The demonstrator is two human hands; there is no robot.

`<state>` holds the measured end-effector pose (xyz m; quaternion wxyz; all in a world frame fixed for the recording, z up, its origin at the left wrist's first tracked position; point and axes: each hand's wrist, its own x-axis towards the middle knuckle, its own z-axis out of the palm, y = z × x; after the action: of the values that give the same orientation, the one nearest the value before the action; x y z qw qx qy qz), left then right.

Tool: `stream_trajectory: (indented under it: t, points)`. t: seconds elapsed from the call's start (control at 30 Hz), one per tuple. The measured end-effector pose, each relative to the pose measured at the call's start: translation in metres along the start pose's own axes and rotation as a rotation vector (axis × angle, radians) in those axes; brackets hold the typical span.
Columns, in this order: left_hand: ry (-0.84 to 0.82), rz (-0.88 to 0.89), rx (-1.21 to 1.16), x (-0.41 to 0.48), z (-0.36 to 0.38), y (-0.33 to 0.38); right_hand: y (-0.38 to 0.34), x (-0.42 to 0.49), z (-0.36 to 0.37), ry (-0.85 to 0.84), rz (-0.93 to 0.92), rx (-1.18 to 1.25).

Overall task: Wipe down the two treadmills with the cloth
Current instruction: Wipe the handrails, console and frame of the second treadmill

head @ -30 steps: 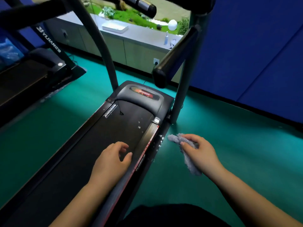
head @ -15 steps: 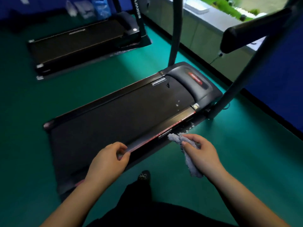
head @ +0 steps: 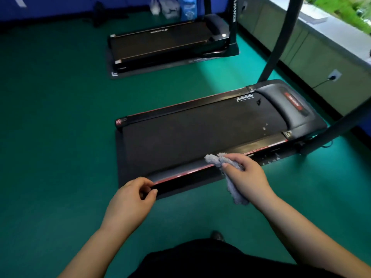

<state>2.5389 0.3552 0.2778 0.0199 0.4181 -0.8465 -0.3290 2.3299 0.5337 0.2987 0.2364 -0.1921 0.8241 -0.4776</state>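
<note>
The fingers (head: 230,157) of the right hand (head: 248,177) are curled tight around a crumpled grey terry cloth (head: 212,158), whose bunched end pokes out toward ten o'clock while a loose tail hangs below the palm toward six. That bunched end sits over the red-striped near side rail (head: 186,173) of the black Johnson treadmill (head: 200,133), though whether it presses on the rail cannot be told. At eight o'clock from the cloth, the left hand (head: 130,201) is empty, thumb and fingers bent close together just beside the rail's rear end, maybe touching it.

Judged from this, wiping of the near machine is under way or only starting: pale specks (head: 265,128) remain on the belt at two o'clock from the cloth, and more dot the outer edge near the uprights. The second black treadmill (head: 166,43), well apart at eleven o'clock on the green floor (head: 60,117), looks still to be done.
</note>
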Motion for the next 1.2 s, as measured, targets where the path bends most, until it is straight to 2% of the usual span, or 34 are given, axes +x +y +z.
stream_trajectory:
  t: [0.23, 0.47, 0.9, 1.2]
  points:
    - [0.04, -0.09, -0.006, -0.028, -0.08, -0.129, -0.05, -0.036, 0.146, -0.069, -0.016, 0.031]
    - [0.087, -0.168, -0.079, -0.01, -0.125, -0.205, -0.084, -0.028, 0.227, -0.153, 0.012, -0.015]
    - [0.11, -0.181, -0.04, 0.163, -0.234, -0.269, -0.177, 0.125, 0.363, -0.241, 0.016, -0.009]
    - [0.118, -0.175, -0.014, 0.286, -0.303, -0.315, -0.236, 0.221, 0.436, -0.235, 0.016, 0.005]
